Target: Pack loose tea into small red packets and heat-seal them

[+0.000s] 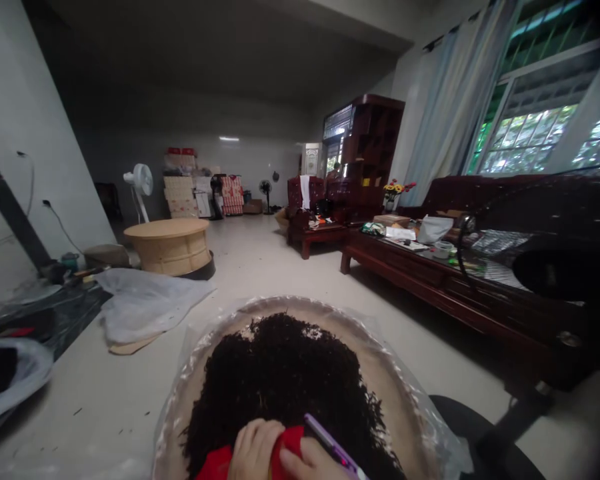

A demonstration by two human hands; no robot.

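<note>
A wide round tray [405, 400] lined with clear plastic lies in front of me, heaped with dark, stringy dried leaves [285, 373]. At the bottom edge of the view my left hand [253, 450] is closed over a red object [290, 443], with its fingers curled on top. My right hand [313, 467] is only partly in view beside it, pressed against the same red object and gripping a thin purple pen-like tool [330, 447] that points up and to the left. Both hands hover over the near side of the leaf pile.
A long dark wooden table [430, 280] cluttered with small items runs along the right, and a dark fan head [555, 267] stands close by. A crumpled plastic sheet [145, 303], a round wooden tub [173, 243] and a white standing fan [140, 183] are at the left.
</note>
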